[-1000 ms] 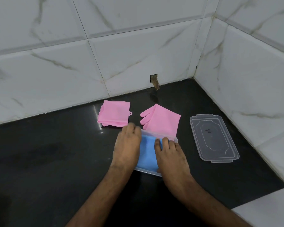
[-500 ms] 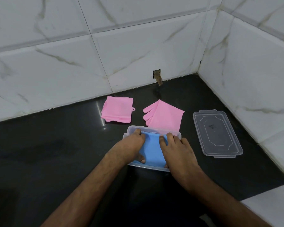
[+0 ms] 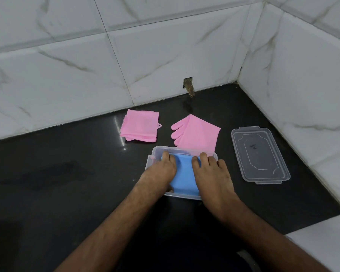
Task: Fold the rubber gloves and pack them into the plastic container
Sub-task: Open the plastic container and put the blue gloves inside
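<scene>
A clear plastic container (image 3: 186,150) sits on the black counter with a folded blue glove (image 3: 184,173) inside it. My left hand (image 3: 160,170) presses flat on the left part of the blue glove. My right hand (image 3: 213,174) presses on its right part, fingers straight and reaching the container's far rim. Behind the container lie two pink gloves: a folded one (image 3: 140,127) at the left and one (image 3: 196,133) with its fingers showing at the right.
The container's clear lid (image 3: 260,154) lies flat to the right, close to the side wall. White marble-look tiles rise behind and at the right of the black counter (image 3: 57,173). A small hole (image 3: 188,84) shows in the back wall.
Both hands have slid down from the container's far rim onto the blue glove and now press it into the container. The view has shifted slightly.
</scene>
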A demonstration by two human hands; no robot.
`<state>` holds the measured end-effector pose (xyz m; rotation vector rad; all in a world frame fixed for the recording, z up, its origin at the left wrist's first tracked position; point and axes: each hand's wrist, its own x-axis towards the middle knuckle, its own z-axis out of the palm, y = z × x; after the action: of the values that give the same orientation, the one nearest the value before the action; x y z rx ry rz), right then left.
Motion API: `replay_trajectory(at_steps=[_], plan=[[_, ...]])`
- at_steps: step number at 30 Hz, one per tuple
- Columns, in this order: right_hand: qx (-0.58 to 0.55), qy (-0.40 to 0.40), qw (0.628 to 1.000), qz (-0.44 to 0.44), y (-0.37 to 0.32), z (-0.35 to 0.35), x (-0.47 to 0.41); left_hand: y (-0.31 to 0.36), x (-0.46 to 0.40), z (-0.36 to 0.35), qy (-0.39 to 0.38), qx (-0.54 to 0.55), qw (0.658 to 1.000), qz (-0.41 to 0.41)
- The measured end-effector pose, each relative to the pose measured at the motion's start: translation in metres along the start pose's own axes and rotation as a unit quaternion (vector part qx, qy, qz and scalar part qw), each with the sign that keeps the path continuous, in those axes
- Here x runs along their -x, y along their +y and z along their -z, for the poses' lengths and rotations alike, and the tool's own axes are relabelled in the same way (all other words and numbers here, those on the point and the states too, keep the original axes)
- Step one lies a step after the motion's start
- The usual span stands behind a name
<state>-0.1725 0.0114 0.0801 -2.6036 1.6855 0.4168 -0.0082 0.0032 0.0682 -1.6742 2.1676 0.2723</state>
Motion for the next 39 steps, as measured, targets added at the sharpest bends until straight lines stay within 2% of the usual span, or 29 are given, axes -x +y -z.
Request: replay_trajectory(at_steps=[9, 16, 21, 27, 30, 35, 39], plan=[[0.031, 0.004, 0.999, -0.002, -0.006, -0.003, -0.008, 0.007, 0.001, 0.003, -0.007, -0.012, 0.999, 0.03], [0.032, 0.016, 0.999, 0.004, -0.004, -0.006, -0.012, 0.007, -0.005, 0.002, 0.006, -0.028, 0.999, 0.024], [-0.015, 0.009, 1.0, 0.018, 0.005, -0.005, -0.005, 0.002, 0.009, 0.01, -0.018, 0.052, 0.998, 0.018], [-0.11, 0.007, 0.993, 0.038, 0.027, -0.002, 0.004, -0.002, 0.044, -0.002, 0.049, 0.169, 0.984, -0.036], [-0.133, 0.017, 0.99, 0.036, 0.03, -0.004, 0.006, 0.001, 0.057, -0.014, 0.043, 0.221, 0.973, -0.053], [-0.18, -0.003, 0.983, 0.033, 0.033, -0.003, 0.007, 0.001, 0.062, -0.022, 0.034, 0.166, 0.983, -0.068], [-0.218, -0.003, 0.976, 0.005, 0.035, -0.001, 0.011, 0.006, 0.068, -0.022, 0.068, 0.124, 0.987, -0.079]])
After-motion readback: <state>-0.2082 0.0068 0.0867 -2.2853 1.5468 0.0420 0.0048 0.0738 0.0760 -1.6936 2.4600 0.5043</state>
